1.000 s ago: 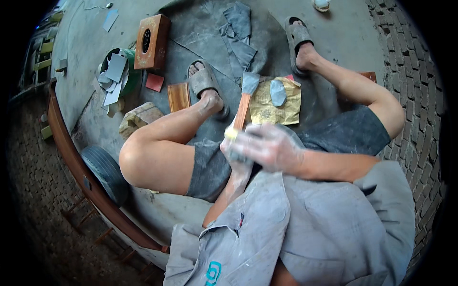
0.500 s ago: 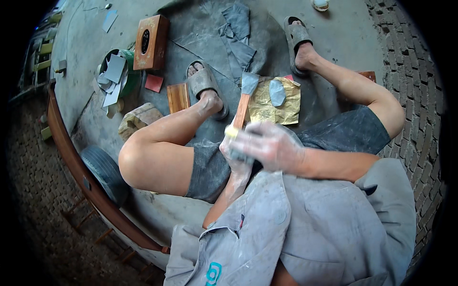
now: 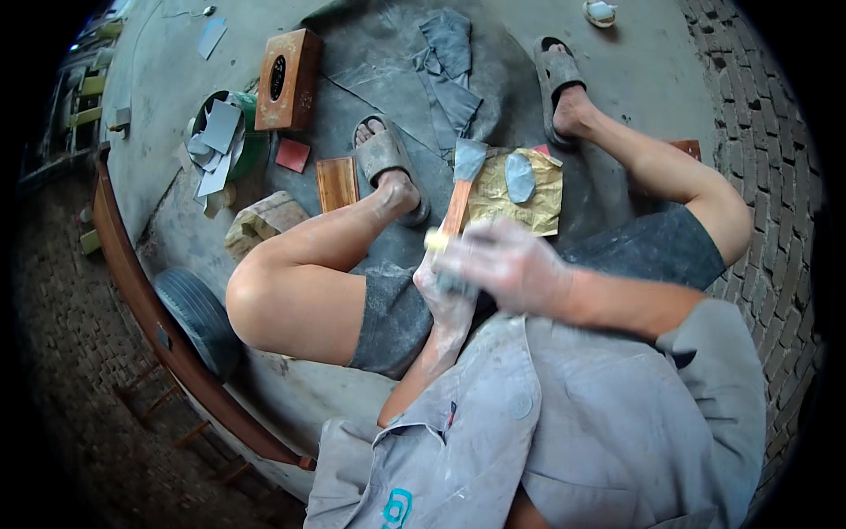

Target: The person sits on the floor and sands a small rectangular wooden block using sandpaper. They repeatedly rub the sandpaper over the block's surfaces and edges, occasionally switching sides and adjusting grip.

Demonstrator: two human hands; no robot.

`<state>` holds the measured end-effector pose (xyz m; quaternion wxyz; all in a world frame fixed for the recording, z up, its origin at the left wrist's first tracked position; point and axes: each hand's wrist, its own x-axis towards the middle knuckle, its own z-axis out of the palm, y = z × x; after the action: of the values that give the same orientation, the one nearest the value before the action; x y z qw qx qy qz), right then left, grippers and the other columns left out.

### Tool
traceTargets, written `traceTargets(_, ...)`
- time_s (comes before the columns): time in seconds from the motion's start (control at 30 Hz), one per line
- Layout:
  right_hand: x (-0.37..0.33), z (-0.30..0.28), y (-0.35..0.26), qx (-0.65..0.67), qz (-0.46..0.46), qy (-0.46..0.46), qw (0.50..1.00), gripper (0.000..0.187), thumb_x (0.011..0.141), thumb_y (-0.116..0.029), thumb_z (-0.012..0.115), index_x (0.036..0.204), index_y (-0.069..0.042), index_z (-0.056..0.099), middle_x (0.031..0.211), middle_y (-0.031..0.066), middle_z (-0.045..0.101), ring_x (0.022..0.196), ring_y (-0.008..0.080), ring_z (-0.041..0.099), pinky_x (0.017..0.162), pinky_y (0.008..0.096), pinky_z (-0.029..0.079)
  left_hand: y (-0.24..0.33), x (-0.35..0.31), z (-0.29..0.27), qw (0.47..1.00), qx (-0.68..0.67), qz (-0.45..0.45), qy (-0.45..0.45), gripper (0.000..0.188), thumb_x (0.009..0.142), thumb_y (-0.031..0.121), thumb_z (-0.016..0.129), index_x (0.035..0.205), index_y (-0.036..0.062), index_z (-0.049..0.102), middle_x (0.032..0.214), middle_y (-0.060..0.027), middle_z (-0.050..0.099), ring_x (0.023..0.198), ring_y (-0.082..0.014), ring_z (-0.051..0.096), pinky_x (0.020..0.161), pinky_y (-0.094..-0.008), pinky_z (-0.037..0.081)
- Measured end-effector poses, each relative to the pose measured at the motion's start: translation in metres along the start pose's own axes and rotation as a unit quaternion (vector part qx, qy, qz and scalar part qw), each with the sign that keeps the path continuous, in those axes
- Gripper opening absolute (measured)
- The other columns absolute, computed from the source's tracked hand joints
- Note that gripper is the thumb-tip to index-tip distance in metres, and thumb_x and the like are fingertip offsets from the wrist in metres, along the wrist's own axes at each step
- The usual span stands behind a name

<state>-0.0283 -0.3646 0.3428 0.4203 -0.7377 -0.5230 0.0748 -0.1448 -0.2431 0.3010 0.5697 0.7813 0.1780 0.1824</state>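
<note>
Taking the hands as my clock's centre, I see the right hand [image 3: 515, 269] bent over the left hand [image 3: 448, 304], both whitened. The right's fingers are blurred and the left's mostly covered, so I can't tell how tightly either closes or on what. Just ahead at 12, I have a wood-handled scraper [image 3: 456, 204], its blade overlapping yellow paper [image 3: 539, 205] at 1, which bears a grey oval piece [image 3: 520, 177]. Farther, at 10, I find a wooden panel [image 3: 337, 184], then a red square [image 3: 293, 155].
</note>
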Motion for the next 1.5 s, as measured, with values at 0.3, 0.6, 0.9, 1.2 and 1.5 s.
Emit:
traceTargets(0.3,0.004,-0.008,0.023,-0.032,0.019,-0.031,0.999,0.046,0.082,-0.004,0.066,0.127,-0.014,0.073,0.124,0.0102,0.073,0.102,0.0301,0.069,0.086,0.0422,0.058,0.010,0.004,0.010,0.959,-0.166,-0.225,0.041,0.037,0.107,0.016,0.055,0.135,-0.0062,0.064,0.122,-0.0138,0.073,0.106,-0.0198,0.070,0.091,-0.0332,0.056)
traceTargets(0.6,0.004,-0.009,0.051,-0.050,0.061,0.012,0.997,0.050,0.083,0.001,0.062,0.130,-0.014,0.072,0.121,0.0098,0.076,0.099,0.0316,0.068,0.090,0.0448,0.055,0.018,0.011,0.010,0.984,-0.014,-0.176,0.038,0.030,0.100,0.000,0.067,0.128,-0.0089,0.069,0.117,-0.0188,0.075,0.104,-0.0214,0.071,0.092,-0.0345,0.056)
traceTargets(0.9,0.002,0.000,0.003,-0.054,0.009,0.015,0.998,0.044,0.084,-0.003,0.065,0.125,-0.014,0.075,0.129,0.0056,0.073,0.102,0.0243,0.068,0.090,0.0399,0.055,0.002,0.005,-0.001,0.998,-0.002,-0.055,-0.002,0.019,0.099,0.011,0.071,0.107,-0.0065,0.070,0.097,-0.0064,0.072,0.089,-0.0127,0.066,0.080,-0.0310,0.054)
traceTargets(1.2,-0.004,0.009,-0.013,0.000,0.007,0.008,1.000,0.043,0.084,-0.008,0.067,0.126,-0.011,0.073,0.136,0.0073,0.071,0.105,0.0225,0.067,0.094,0.0397,0.055,-0.008,-0.012,-0.004,0.994,-0.041,-0.096,0.024,0.022,0.096,0.003,0.070,0.115,-0.0063,0.071,0.099,-0.0057,0.073,0.090,-0.0113,0.065,0.080,-0.0291,0.053)
traceTargets(1.5,-0.037,-0.007,0.140,-0.021,0.340,-0.091,0.936,0.048,0.089,-0.004,0.060,0.136,0.000,0.062,0.108,0.0293,0.069,0.108,0.0464,0.065,0.095,0.0531,0.052,0.023,0.015,0.018,0.975,-0.025,-0.206,0.077,0.030,0.103,0.014,0.073,0.119,-0.0110,0.070,0.091,-0.0030,0.067,0.084,-0.0098,0.057,0.076,-0.0277,0.050)
